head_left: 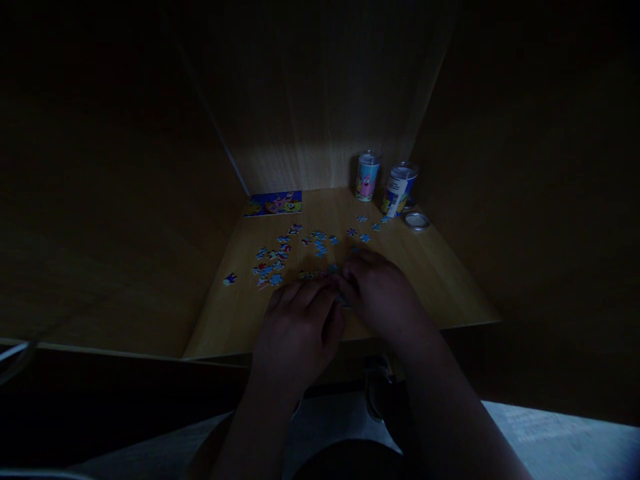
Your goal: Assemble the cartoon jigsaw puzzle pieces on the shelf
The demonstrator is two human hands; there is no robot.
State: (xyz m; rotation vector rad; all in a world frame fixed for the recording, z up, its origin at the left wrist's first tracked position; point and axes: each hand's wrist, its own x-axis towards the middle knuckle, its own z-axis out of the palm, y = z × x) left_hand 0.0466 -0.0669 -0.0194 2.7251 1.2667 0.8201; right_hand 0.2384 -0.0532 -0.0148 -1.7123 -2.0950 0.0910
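Both hands meet over a cluster of jigsaw puzzle pieces (313,275) near the front of the wooden surface. My left hand (297,323) has its fingers curled down onto the pieces, and their tips are partly hidden. Close beside it on the right, my right hand (377,287) is closed with thumb and forefinger pinched at the same spot, on a puzzle piece mostly covered by the fingers. More loose puzzle pieces (270,267) lie scattered to the left and beyond the hands. One purple-and-white puzzle piece (229,279) sits apart at the far left.
At the back right stand a light-blue cartoon can (368,178) and a dark-blue can (399,191), with a round lid (417,221) beside them. A cartoon picture sheet (276,203) lies at the back left. Wooden walls (320,160) enclose the surface; the light is dim.
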